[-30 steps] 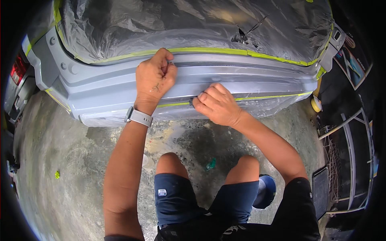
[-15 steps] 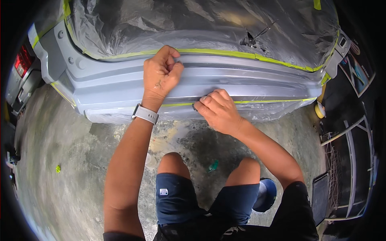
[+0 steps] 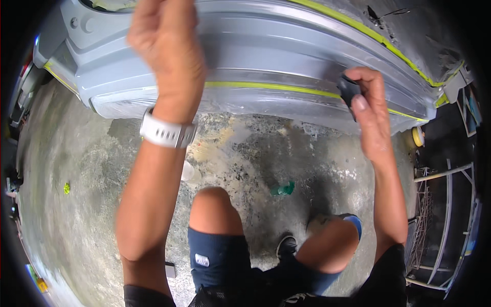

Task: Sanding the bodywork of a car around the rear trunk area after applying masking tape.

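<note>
A long grey-primed car panel [image 3: 261,56] with stepped ridges runs across the top of the view. My right hand [image 3: 372,110] pinches a small folded piece of black sandpaper [image 3: 349,91] between thumb and fingers, in front of the panel's right part. My left hand [image 3: 174,56], with a light watch above it on the wrist, is raised in front of the panel's left part. Motion smears its fingers and the upper edge cuts them off, so what they do is unclear. Yellow-green masking tape [image 3: 271,86] borders the panel's lower edge, above clear plastic film [image 3: 235,106].
Dark plastic film [image 3: 414,30] covers the area above the panel. A green scrap [image 3: 283,189] and a white cup-like container [image 3: 191,173] are on the stained concrete floor [image 3: 92,204]. A tape roll [image 3: 418,136] and a metal frame [image 3: 447,210] stand at the right.
My hands have moved apart: the right went right and turned, showing the sandpaper, while the left came up off the panel toward the upper left. The view has shifted, and my right leg has moved.
</note>
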